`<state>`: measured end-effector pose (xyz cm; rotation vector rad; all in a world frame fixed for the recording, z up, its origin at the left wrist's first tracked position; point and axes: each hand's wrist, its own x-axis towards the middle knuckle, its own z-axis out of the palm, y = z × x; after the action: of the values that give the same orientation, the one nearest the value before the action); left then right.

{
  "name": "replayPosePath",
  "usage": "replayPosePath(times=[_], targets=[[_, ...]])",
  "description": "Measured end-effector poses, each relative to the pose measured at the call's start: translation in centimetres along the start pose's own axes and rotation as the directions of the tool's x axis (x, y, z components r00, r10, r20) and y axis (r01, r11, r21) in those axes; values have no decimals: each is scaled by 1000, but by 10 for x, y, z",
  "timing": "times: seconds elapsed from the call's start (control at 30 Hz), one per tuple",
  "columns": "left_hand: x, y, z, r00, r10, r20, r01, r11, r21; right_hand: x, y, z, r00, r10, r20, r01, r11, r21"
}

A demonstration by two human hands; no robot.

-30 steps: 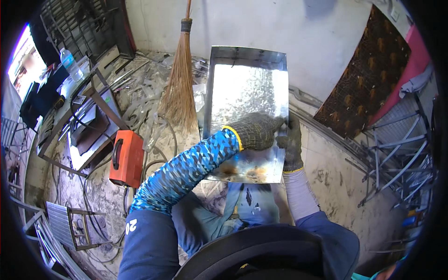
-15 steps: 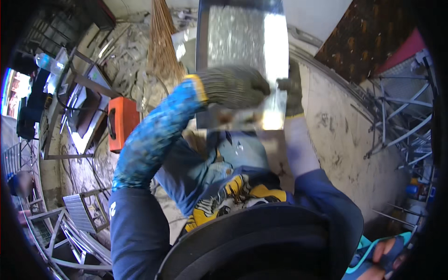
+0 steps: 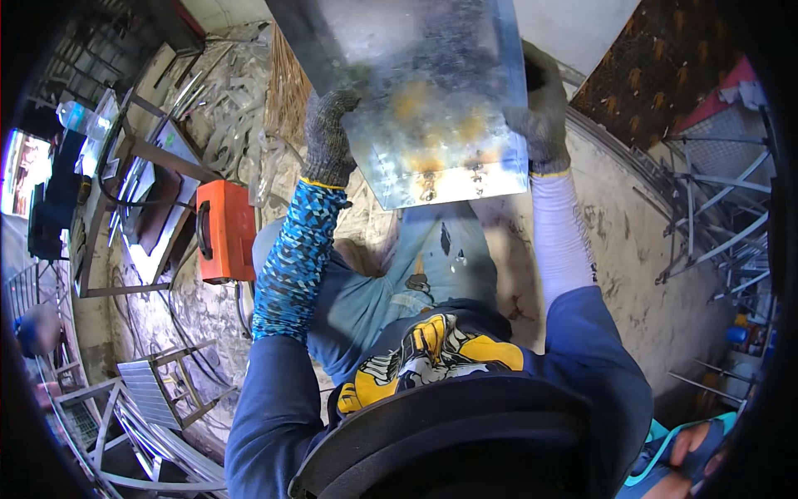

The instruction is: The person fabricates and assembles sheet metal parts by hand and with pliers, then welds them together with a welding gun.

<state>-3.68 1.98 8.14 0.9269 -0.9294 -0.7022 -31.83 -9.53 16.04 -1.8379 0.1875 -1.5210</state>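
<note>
A shiny sheet-metal box (image 3: 416,91) is held up in front of me, above my knees. Brownish heat stains and small dark spots mark its face near the lower edge. My left hand (image 3: 332,133), in a grey knit glove with a blue patterned sleeve, is closed on its left side. On the opposite side my right hand (image 3: 542,116), gloved the same way above a pale sleeve, grips the right edge with the thumb over the front face. The far end of the box runs out of the picture at the top.
An orange case (image 3: 226,231) with a black handle stands left, beside a metal frame (image 3: 125,291) and cables. Metal scraps and a straw broom (image 3: 287,91) lie farther off. Metal trusses (image 3: 723,191) stand right. A turquoise-edged sandal (image 3: 682,449) with someone's foot shows lower right.
My left hand has moved from across the front of the box to its left side. The box has turned and tilted, so its stained face now shows wider.
</note>
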Motion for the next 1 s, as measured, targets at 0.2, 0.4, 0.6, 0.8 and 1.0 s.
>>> replayPosePath(times=[0.2,0.4,0.6,0.8,1.0], targets=[[2,15,-20,955,117,-271,-58,974,217,-4,-6,38,997,42,-61,-69,837,-543],[2,46,-16,882,267,-389,-136,933,333,-50,-25,104,930,174,323,-27,910,-413],[5,60,-13,895,149,-420,-45,968,249,-18,6,121,831,308,464,146,683,-715],[11,48,-1,813,362,-455,-181,901,394,-1,9,159,626,752,204,73,204,-976],[5,69,-6,815,369,-448,-259,922,288,-45,-6,181,692,473,545,400,377,-835]])
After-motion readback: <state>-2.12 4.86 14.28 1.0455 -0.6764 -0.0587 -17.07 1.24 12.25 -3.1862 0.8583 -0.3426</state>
